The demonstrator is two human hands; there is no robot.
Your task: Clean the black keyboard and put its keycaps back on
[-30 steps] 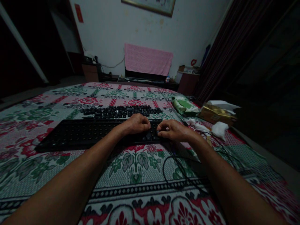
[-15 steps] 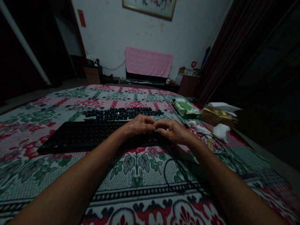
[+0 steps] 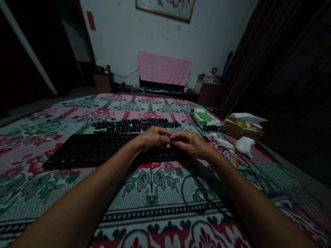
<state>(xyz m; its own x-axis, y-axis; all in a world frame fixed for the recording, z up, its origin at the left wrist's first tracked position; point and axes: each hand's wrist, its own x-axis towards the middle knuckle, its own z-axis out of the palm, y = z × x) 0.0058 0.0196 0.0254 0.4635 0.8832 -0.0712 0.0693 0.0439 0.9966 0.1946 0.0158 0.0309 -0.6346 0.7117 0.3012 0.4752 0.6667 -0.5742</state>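
Observation:
A black keyboard [image 3: 88,150] lies on the patterned bedspread, most of its key positions bare of caps. Over its right end my left hand [image 3: 155,138] and my right hand [image 3: 192,143] meet at the fingertips. Between them is a small black keycap [image 3: 172,141], pinched by my right thumb and index finger, with my left fingertips closed against its left side. A few caps [image 3: 165,155] sit in the keyboard's near right corner, just below my hands. Behind the keyboard, many loose black keycaps [image 3: 129,125] lie in a long spread.
A black cable [image 3: 183,193] loops over the bedspread [image 3: 150,186] under my right forearm. To the right are a green and white wipes pack [image 3: 205,119], a gold tissue box [image 3: 240,129], crumpled white tissues [image 3: 244,145] and a small tan stick [image 3: 233,159].
My fingertips have parted slightly, and the dark keycap between them shows more clearly. Caps at the keyboard's near right corner are more visible. The keyboard stays in place.

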